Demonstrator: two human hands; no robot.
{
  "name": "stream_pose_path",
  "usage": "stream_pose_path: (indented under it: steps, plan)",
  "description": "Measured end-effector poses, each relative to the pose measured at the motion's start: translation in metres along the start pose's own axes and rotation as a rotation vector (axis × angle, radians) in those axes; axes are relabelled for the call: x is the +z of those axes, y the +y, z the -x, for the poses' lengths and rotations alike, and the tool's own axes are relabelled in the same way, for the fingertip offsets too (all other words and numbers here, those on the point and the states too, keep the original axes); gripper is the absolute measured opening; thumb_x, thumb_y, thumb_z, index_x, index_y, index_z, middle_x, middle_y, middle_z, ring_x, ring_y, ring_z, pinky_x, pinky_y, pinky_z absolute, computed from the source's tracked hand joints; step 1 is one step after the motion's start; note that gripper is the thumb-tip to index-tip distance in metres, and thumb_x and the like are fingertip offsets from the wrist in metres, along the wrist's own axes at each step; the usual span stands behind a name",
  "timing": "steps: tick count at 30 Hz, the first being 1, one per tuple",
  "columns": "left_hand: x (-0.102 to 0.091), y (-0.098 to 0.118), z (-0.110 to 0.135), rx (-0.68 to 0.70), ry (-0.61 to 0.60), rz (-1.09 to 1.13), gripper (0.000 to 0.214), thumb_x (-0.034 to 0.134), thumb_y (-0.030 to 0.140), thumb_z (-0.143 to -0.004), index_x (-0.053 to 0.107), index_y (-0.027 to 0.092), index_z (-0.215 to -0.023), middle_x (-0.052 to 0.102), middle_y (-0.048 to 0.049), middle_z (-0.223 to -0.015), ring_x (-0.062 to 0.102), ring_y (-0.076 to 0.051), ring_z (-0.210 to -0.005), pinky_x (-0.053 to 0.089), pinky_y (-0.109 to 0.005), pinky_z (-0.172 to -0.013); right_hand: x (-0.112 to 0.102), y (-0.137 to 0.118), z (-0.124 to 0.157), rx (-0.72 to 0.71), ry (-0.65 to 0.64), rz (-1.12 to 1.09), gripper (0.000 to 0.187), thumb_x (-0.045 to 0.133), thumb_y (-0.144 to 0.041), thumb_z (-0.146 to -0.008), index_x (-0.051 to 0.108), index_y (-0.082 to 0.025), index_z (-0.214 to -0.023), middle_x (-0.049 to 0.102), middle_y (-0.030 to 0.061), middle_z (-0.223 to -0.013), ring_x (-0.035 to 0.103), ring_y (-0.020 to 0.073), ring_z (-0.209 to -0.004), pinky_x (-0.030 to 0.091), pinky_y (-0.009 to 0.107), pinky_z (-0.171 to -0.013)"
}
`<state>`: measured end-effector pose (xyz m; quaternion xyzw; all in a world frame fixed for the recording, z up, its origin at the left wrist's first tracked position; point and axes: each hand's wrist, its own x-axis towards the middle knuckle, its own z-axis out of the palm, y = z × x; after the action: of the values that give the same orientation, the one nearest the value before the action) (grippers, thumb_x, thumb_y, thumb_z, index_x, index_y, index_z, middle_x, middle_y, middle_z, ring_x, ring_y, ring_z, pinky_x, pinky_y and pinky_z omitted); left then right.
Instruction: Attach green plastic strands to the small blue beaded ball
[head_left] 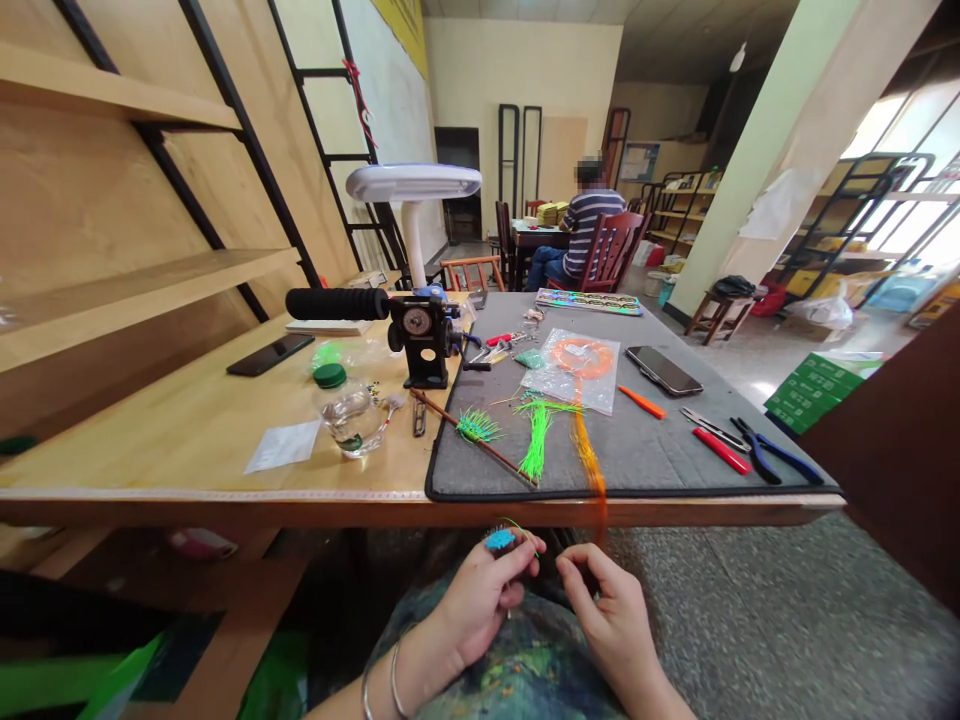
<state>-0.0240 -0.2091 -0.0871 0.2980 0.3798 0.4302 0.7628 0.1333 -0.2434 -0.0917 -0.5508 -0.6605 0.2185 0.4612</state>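
My left hand point(480, 592), with two silver bangles at the wrist, is closed over my lap below the table edge. A small blue bristly piece point(500, 539) sits at its fingertips, and a thin yellow-green strand point(526, 532) curves over the fingers. Close beside it on the right, my right hand point(613, 608) is closed in a pinch. Whatever lies between its thumb and finger is too small to make out. On the mat's front edge lie a bundle of bright green strands point(535, 440) and long orange strands point(587, 450) hanging over the edge.
The grey mat point(645, 460) bears pliers point(765, 450), a red-handled tool point(721, 450), an orange tool point(642, 402) and a phone point(664, 370). Leftward are a thin brown stick point(495, 455), a clear jar point(351, 420) and a black clamp device point(426, 345). A person sits farther back.
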Motion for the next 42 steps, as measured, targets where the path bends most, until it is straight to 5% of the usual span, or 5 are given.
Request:
stream_pose_path:
  steps: [16, 22, 42]
  plan:
    - [0.001, 0.0, -0.003, -0.043, 0.032, 0.172, 0.026, 0.083, 0.028, -0.06, 0.07, 0.012, -0.076, 0.064, -0.0055, -0.083, 0.051, -0.006, -0.064, 0.019, -0.014, -0.041, 0.008, -0.007, -0.004, 0.011, -0.054, 0.025, 0.024, 0.049, -0.033, -0.089, 0.062, -0.019, -0.075, 0.066, 0.0022, -0.067, 0.059, 0.0131, -0.058, 0.044, 0.019, -0.054]
    - [-0.005, -0.006, -0.008, -0.122, -0.001, 0.213, 0.027, 0.082, 0.028, -0.062, 0.07, 0.009, -0.077, 0.055, -0.0006, -0.062, 0.044, -0.003, -0.051, 0.02, -0.012, -0.04, 0.02, -0.014, -0.003, 0.027, -0.054, -0.039, 0.029, 0.047, -0.036, -0.089, 0.054, -0.019, -0.066, 0.06, -0.0004, -0.059, 0.054, 0.0107, -0.051, 0.043, 0.018, -0.051]
    - [-0.01, -0.012, -0.013, -0.113, -0.028, 0.267, 0.023, 0.079, 0.027, -0.068, 0.07, 0.008, -0.077, 0.052, -0.0005, -0.061, 0.039, -0.001, -0.048, 0.019, -0.011, -0.038, 0.029, -0.003, 0.001, 0.07, -0.088, -0.054, 0.027, 0.044, -0.035, -0.089, 0.048, -0.02, -0.067, 0.053, -0.0022, -0.058, 0.051, 0.0111, -0.051, 0.038, 0.019, -0.051]
